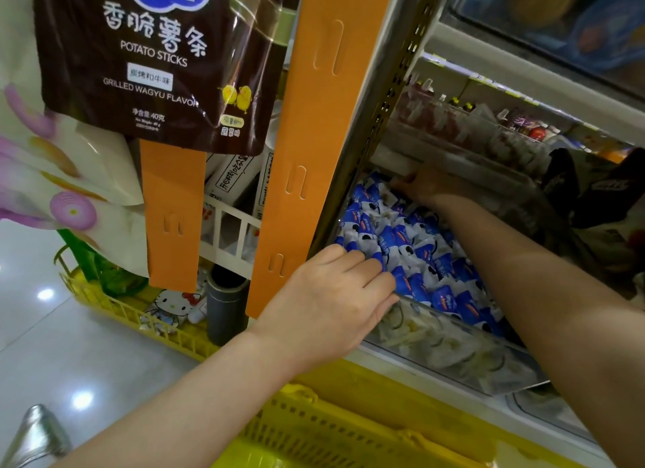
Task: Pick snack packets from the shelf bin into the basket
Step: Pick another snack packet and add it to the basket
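**Both hands in the bin, basket waiting below**

Standing by the shelf, I see the person leaning both arms into a clear-walled shelf bin [453, 349] heaped with blue-and-white snack packets [412, 244]. The packets fill the bin from its front wall to its shadowed back, all of them lying inside it.

The left hand [335, 293] is at the bin's front left corner. Its fingers lie nearly straight across the top of the nearest packets, and the thumb runs down beside the clear front wall. That grip is slack and spread, with nothing visibly closed inside it.

The right hand [424, 185] is stretched to the far back of the bin, the forearm passing over the heap. It sits in shadow against the rear, knuckles toward me and fingers bent away. I cannot tell whether its grip has closed on a packet.

The yellow slatted basket [314, 425] sits directly below the bin's front edge, under the left forearm. What shows of it holds no packets.

A perforated metal upright [394, 94] frames the bin's left side, and a long orange hanging strip [303, 153] runs down just in front of it. Further left hangs a brown bag [153, 55] printed "Potato Sticks". Down on the glossy floor [42, 328] stands a second yellow basket [115, 307] with a cat-character item [172, 305] in it, and a grey cylinder [227, 310] is just beside that.
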`<move>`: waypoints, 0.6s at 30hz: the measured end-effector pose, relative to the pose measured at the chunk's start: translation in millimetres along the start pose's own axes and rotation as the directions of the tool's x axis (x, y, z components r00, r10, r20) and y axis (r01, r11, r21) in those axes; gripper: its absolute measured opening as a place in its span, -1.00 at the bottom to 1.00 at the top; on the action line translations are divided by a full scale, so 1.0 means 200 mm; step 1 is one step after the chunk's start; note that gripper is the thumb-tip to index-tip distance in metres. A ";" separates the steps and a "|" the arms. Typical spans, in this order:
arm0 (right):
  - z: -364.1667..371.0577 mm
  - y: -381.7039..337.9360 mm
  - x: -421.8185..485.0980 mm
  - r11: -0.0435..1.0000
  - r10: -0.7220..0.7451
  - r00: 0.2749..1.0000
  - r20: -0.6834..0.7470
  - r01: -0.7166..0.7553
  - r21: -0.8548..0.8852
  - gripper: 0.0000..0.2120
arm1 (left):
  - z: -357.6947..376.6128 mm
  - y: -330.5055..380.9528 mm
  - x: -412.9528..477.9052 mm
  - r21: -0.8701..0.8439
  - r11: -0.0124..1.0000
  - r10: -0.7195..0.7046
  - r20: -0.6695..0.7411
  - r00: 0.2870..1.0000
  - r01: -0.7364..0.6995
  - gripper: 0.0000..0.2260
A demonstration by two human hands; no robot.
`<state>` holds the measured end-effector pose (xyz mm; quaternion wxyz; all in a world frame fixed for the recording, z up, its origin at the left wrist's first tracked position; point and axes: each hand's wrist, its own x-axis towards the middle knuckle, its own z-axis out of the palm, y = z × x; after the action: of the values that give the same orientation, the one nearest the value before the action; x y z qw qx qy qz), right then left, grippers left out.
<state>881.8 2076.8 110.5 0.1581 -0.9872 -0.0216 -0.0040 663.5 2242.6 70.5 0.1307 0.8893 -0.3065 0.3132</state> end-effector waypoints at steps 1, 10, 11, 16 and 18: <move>0.00 0.00 0.01 1.000 0.011 1.000 -0.005 -0.011 -0.002 -0.62 | 0.00 0.00 0.00 0.000 1.000 -0.002 0.000 1.000 0.002 -0.73; -0.06 -0.02 -0.13 0.980 0.026 0.911 -0.411 0.059 0.192 -0.76 | -0.04 0.02 0.00 -0.003 1.000 -0.027 0.054 0.998 0.027 -0.75; -0.09 -0.03 -0.18 0.973 0.022 0.889 -0.457 0.087 0.215 -0.77 | -0.05 0.03 0.01 0.007 0.999 -0.041 0.087 0.995 0.041 -0.74; -0.18 -0.05 -0.53 0.896 -0.093 0.845 -0.526 0.302 0.327 -0.79 | -0.11 0.13 0.00 -0.140 0.969 -0.185 0.146 0.972 0.205 -0.71; -0.19 -0.05 -0.69 0.872 -0.098 0.813 -0.573 0.348 0.345 -0.88 | -0.15 0.19 0.00 -0.240 0.938 -0.238 0.082 0.968 0.251 -0.72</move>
<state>743.0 2068.3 146.7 0.3720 -0.8749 -0.0957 -0.2950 625.3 2226.5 94.3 0.2709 0.9049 -0.2334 0.2307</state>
